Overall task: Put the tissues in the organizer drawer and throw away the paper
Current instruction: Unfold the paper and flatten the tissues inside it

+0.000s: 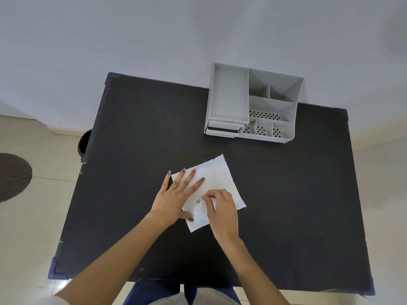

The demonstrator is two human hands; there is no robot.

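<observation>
Black and matte, the table top point(136, 133) fills most of the scene, with blue protectors on its corners. It stands against a pale grey-white wall point(132, 40), on a floor of cream tiles point(44, 194). A dark round mat point(13, 176) lies on the tiles off to the left, and a dark bin point(84, 142) shows partly from under the table's left edge. At the far right of the table sits a light grey organizer point(229, 95): open compartments on its right, a long tray on its left, and beneath that tray a small drawer point(225, 127) pulled slightly out.

A white tissue point(220, 175) lies flat on the table near its middle, well apart from the organizer. The left hand point(174, 194) is open, fingers spread, pressing down on the tissue's left part, the thumb resting near its lower edge. The right hand point(222, 208) lies over the tissue's lower right part, its thumb and fingers pinched together on the tissue. Between the two hands sits a small crumpled bit of paper point(198, 205) on the tissue, just beside the right fingertips. Whether those fingers also grip that scrap I cannot tell.
</observation>
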